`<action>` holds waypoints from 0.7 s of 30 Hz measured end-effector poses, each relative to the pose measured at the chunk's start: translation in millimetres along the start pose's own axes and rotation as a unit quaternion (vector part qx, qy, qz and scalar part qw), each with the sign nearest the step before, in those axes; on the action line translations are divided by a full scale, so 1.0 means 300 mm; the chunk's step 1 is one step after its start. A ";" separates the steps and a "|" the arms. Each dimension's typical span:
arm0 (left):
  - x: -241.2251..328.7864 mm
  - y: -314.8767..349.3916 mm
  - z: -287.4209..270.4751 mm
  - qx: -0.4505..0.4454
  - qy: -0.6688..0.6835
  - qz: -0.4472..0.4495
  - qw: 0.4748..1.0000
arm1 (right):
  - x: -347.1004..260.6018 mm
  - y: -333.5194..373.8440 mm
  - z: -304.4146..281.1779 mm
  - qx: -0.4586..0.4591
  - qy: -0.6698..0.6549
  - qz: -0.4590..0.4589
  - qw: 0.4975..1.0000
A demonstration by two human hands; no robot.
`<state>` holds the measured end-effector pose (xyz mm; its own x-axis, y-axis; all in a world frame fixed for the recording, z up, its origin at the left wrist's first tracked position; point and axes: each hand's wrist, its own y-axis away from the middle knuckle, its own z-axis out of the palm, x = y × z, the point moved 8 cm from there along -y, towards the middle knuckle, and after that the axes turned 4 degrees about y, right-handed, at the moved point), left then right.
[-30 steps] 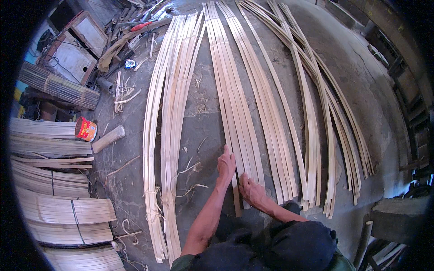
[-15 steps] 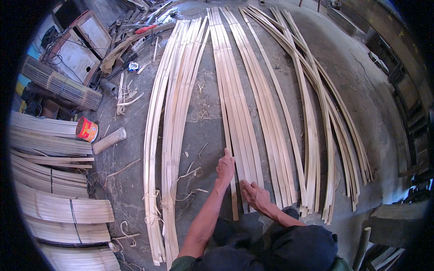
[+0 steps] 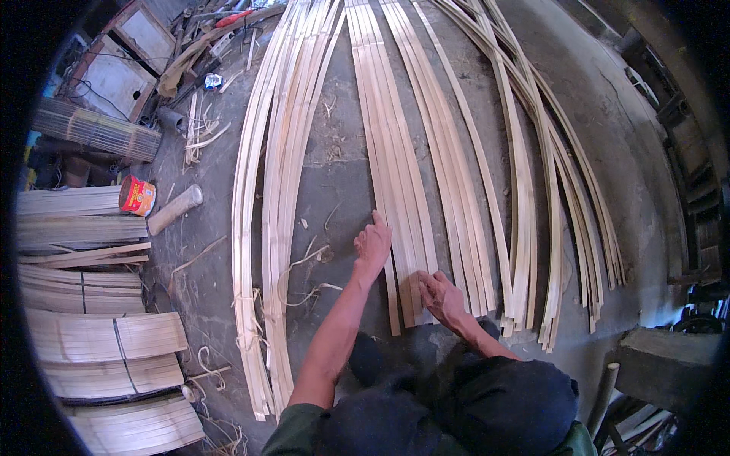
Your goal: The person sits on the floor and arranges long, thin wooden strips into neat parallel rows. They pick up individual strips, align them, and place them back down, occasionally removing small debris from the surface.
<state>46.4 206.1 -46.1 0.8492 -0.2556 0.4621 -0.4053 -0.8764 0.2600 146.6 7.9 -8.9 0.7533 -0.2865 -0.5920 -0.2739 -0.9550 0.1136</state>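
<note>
Long, flat, pale bamboo strips lie side by side on the floor, with a middle bundle (image 3: pixel 385 125) directly in front of me. At this bundle's left edge is my left hand (image 3: pixel 372 245), closed on the outermost strip (image 3: pixel 391 292), its index finger reaching forward along it. A narrow gap separates that strip from its neighbours. Nearer to me, my right hand (image 3: pixel 444 298) is closed with bent fingers at the right edge of the same bundle, close to its near ends. The undersides of both hands are hidden.
Further bamboo strips (image 3: pixel 281 144) lie to the left, and crossed ones (image 3: pixel 523 220) to the right. Tied bundles of shorter slats (image 3: pixel 106 334) are stacked at far left, near a red tin (image 3: pixel 138 196) and a wooden cylinder (image 3: pixel 176 210). Shavings litter the floor.
The view has shifted, so the floor and strips sit higher in the picture. Both hands stay at the middle bundle's edges, the right one with its fingers slightly shifted.
</note>
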 end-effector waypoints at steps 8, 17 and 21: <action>0.015 0.022 -0.013 0.003 -0.033 -0.005 0.999 | 0.106 0.004 -0.113 0.094 -0.053 0.037 0.994; 0.009 0.029 -0.021 0.002 -0.028 -0.004 1.000 | 0.298 0.009 -0.249 0.166 0.038 0.106 0.980; 0.010 0.033 -0.013 0.000 -0.027 -0.018 0.999 | 0.360 0.036 -0.305 0.188 0.123 0.125 0.966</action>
<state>43.8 198.2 -38.9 0.8797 -0.2459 0.4069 -0.3748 -0.8852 0.2754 279.7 -40.5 1.3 0.7424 -0.5586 -0.3700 -0.6290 -0.7712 -0.0978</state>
